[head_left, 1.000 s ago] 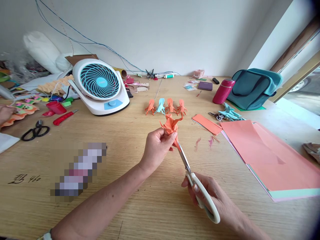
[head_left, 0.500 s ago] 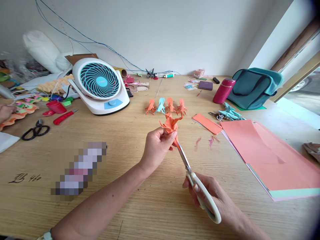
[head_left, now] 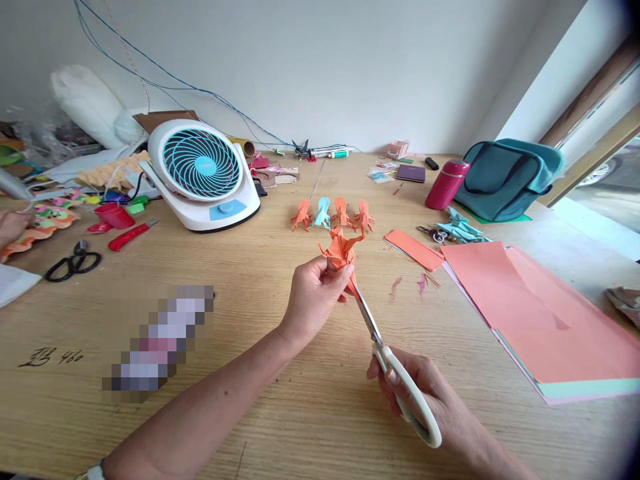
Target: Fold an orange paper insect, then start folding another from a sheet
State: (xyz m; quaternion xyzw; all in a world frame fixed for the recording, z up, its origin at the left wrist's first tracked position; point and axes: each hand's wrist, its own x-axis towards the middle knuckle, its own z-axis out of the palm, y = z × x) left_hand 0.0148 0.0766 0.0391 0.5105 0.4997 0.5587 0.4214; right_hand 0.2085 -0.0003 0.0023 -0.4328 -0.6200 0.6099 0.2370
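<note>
At frame centre, pinches a crisp, many-pointed folded orange paper figure [head_left: 343, 252] between thumb and fingers of the left hand [head_left: 313, 297], raised over the pale wood-grain surface [head_left: 240, 280]. Grips cream-handled steel scissors [head_left: 400, 387] in the closed right hand [head_left: 430, 397], lower right of centre. Points the slim blades up and left, tips at the figure's lower point, just beside the left thumb.

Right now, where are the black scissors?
In the head view, the black scissors lie on the table at the left, just in front of the red cutter.
</note>
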